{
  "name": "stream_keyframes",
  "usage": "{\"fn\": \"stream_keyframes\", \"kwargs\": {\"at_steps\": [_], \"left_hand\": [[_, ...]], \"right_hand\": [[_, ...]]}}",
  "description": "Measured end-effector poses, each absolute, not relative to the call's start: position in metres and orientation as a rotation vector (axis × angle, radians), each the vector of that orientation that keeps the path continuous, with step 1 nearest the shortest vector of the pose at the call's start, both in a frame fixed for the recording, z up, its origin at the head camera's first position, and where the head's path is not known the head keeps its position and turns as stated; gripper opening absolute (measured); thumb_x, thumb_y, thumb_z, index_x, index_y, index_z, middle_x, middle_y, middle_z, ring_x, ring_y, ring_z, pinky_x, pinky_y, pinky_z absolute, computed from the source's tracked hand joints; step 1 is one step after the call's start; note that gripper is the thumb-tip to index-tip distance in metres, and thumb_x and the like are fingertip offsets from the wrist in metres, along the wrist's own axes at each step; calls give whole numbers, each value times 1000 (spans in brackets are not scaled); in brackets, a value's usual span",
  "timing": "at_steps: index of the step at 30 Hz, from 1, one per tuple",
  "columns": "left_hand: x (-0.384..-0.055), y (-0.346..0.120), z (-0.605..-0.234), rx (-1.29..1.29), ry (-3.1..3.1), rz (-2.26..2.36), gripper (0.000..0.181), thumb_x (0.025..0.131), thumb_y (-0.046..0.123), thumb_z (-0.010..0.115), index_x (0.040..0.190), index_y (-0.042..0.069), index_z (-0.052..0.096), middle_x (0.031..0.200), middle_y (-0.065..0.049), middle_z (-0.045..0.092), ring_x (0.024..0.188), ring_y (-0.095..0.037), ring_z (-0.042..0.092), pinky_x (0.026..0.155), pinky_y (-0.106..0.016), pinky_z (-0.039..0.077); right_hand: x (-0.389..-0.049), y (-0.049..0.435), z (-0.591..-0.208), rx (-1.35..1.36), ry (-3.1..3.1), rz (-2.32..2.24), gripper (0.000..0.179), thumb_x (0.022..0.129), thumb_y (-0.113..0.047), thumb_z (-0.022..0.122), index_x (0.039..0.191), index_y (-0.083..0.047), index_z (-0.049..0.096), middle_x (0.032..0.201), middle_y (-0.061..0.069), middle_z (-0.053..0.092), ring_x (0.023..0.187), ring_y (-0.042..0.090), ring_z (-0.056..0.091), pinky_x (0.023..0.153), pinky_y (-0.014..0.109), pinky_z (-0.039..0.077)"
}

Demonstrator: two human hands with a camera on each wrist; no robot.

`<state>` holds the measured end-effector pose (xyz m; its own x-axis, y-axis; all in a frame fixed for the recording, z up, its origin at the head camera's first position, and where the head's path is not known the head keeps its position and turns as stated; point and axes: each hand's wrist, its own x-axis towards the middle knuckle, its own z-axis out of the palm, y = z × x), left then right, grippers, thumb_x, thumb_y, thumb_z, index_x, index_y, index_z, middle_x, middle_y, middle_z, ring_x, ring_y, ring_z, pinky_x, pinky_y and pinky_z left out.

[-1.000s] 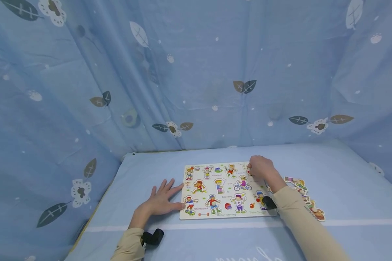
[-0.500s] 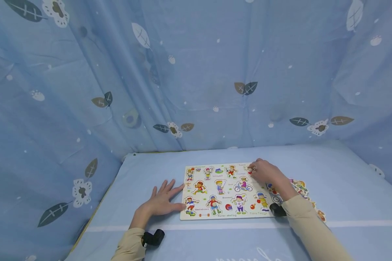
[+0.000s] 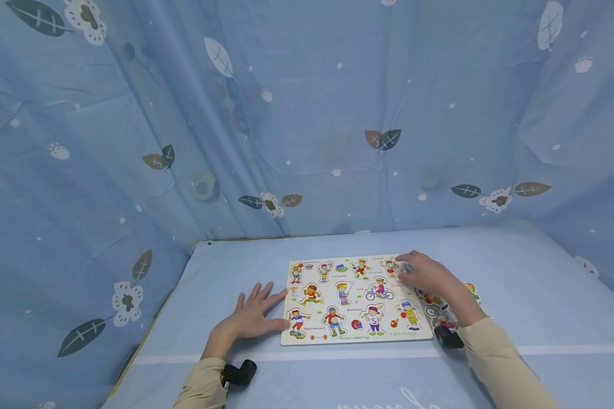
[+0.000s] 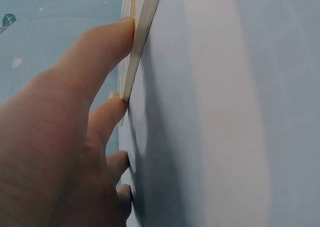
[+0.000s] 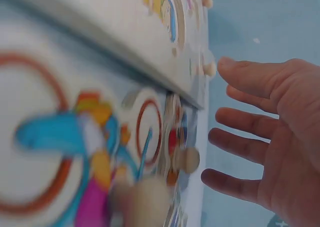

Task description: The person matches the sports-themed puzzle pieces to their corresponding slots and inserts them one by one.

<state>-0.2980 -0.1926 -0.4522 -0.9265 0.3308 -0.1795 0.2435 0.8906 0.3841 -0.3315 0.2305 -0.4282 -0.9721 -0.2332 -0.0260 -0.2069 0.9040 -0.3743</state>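
Observation:
A pale puzzle board (image 3: 353, 311) with sports figures lies on the table. My left hand (image 3: 251, 315) rests beside it with fingers spread; in the left wrist view the thumb and a fingertip touch the board's edge (image 4: 142, 37). My right hand (image 3: 427, 272) hovers at the upper right corner, just right of the tennis-player piece (image 3: 390, 267). From the right wrist view, its fingers are extended and hold nothing, the thumb tip close to a pale knob (image 5: 209, 67) on the board.
Loose knobbed figure pieces (image 3: 442, 318) lie right of the board, partly under the right forearm. Among them is a bicycle piece (image 5: 90, 137). Each wrist carries a black camera (image 3: 240, 373). A patterned blue curtain (image 3: 307, 113) hangs behind the table.
My right hand has drawn back to the right and its fingers have straightened, uncovering the tennis-player piece in the board's upper right. The left hand stays at the board's left edge.

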Motion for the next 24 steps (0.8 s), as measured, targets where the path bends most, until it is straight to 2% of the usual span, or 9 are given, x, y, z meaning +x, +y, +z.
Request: {"fn": "stream_keyframes", "kwargs": {"at_steps": [8, 16, 24], "left_hand": [[-296, -192, -450, 431, 2812, 532, 84, 81, 65, 66, 152, 29, 40, 165, -12, 19, 152, -39, 4, 117, -66, 0], [-297, -192, -450, 435, 2809, 524, 84, 82, 65, 66, 153, 29, 40, 165, -12, 19, 152, -40, 3, 117, -66, -1], [-297, -193, -449, 438, 2799, 545, 84, 82, 64, 66, 152, 28, 40, 165, -12, 19, 152, -41, 3, 116, -67, -1]], "right_hand": [[-313, 254, -422, -306, 3040, -647, 52, 97, -22, 63, 140, 3, 51, 141, 33, 46, 130, 52, 42, 103, 66, 38], [-303, 278, -418, -317, 3033, -724, 52, 98, -22, 61, 141, 5, 48, 135, 33, 51, 125, 52, 46, 101, 66, 39], [-304, 289, -415, -259, 3010, -740, 52, 99, -23, 60, 141, 5, 48, 138, 34, 48, 126, 53, 44, 100, 66, 40]]}}
